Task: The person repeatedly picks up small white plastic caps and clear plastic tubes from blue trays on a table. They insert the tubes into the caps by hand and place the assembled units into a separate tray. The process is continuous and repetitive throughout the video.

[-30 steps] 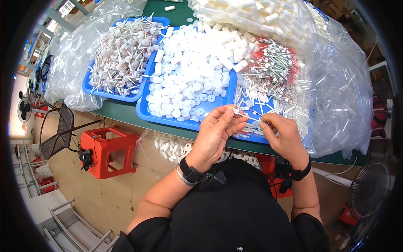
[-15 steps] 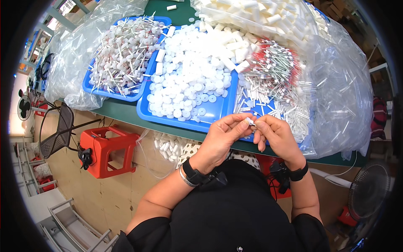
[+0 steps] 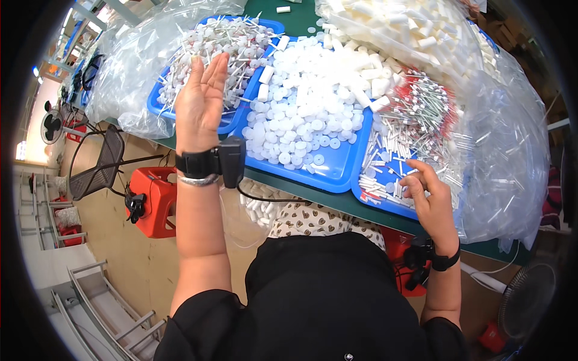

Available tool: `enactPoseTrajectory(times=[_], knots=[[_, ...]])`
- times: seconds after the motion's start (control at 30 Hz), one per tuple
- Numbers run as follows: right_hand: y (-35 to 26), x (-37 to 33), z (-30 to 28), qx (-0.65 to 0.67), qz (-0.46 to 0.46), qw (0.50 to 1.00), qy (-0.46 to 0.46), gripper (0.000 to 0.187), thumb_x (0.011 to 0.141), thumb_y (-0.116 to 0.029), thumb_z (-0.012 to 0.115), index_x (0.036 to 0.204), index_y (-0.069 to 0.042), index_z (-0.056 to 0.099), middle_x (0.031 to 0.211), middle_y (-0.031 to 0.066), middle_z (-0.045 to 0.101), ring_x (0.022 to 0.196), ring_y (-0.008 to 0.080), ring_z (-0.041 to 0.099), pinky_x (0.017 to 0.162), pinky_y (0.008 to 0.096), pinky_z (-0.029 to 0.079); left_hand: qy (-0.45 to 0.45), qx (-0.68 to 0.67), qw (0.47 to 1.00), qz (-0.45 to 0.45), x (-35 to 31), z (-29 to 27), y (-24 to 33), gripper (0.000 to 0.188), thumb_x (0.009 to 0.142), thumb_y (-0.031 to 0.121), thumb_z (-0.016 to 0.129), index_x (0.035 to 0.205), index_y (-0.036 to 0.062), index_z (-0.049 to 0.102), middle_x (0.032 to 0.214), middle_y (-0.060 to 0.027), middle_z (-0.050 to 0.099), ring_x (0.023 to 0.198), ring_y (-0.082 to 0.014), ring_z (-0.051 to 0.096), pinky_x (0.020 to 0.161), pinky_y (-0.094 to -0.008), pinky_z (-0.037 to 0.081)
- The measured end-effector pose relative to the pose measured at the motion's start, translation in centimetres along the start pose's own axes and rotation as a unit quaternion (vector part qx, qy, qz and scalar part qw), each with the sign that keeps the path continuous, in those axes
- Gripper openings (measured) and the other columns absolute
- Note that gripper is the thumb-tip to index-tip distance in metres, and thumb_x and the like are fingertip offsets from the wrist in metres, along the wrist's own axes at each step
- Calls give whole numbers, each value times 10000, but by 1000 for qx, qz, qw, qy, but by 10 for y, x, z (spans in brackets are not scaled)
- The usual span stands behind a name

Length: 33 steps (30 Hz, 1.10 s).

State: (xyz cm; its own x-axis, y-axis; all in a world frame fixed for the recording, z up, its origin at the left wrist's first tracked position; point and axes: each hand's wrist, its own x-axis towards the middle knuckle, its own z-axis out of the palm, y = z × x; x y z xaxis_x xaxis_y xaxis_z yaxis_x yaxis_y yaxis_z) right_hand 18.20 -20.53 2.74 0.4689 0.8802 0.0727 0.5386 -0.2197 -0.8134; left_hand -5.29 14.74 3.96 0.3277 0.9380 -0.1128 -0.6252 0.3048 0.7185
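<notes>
My left hand (image 3: 201, 99) is raised at the left tray, palm showing and fingers stretched, with nothing visible in it. Behind it, the left blue tray (image 3: 158, 111) is heaped with small assembled pieces (image 3: 238, 39), white stems with translucent discs on them. My right hand (image 3: 428, 201) hovers by the near right edge of the right blue tray (image 3: 385, 207), index finger apart and the others loosely bent; I see nothing held. Thin white tubes (image 3: 394, 144) and a bundle of red-wired parts with metal leads (image 3: 424, 102) lie there.
The middle blue tray (image 3: 337, 161) holds many translucent discs (image 3: 277, 141) and thick white cylinders (image 3: 373, 84). A plastic bag of cylinders (image 3: 415, 27) lies behind; clear bags (image 3: 506, 150) flank the green table (image 3: 301, 21). A red stool (image 3: 153, 201) and a fan (image 3: 530, 295) stand below.
My hands were together over a small white piece near the table edge. My left hand has swung left and opened at the left tray; my right moved right, to the right tray.
</notes>
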Motion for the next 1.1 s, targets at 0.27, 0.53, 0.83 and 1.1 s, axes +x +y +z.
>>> enactPoseTrajectory(times=[0.27, 0.53, 0.83, 1.1], knots=[[22, 7, -13, -271, -87, 958, 2, 127, 853, -97, 679, 952, -19, 662, 842, 159, 664, 769, 334, 659, 659, 410, 522, -299, 541, 786, 19, -100, 21, -77, 255, 910, 101, 670, 1151, 16, 663, 1089, -62, 696, 989, -147, 635, 859, -290, 493], [33, 13, 9, -409, -156, 898, -35, 62, 713, -46, 627, 764, -44, 591, 754, 92, 571, 745, 278, 617, 630, 398, 508, -411, 712, 533, 198, -116, 16, -107, 172, 776, 17, 675, 948, 27, 665, 935, -104, 629, 903, -312, 562, 820, -388, 479], [26, 10, 2, -258, -92, 962, 8, 62, 846, -37, 629, 847, -5, 576, 756, 160, 622, 648, 287, 643, 584, 403, 502, -392, 667, 606, 183, -110, 24, -105, 139, 821, 54, 683, 945, 39, 622, 877, -103, 587, 845, -280, 591, 743, -374, 489], [-8, -1, 0, -31, -11, 999, -16, 71, 894, -22, 638, 931, 4, 583, 690, 106, 634, 567, 165, 641, 523, 279, 472, -229, 68, 895, -376, -137, 37, -118, 257, 993, 181, 594, 1170, -6, 599, 1063, -73, 638, 975, -148, 650, 829, -280, 551]])
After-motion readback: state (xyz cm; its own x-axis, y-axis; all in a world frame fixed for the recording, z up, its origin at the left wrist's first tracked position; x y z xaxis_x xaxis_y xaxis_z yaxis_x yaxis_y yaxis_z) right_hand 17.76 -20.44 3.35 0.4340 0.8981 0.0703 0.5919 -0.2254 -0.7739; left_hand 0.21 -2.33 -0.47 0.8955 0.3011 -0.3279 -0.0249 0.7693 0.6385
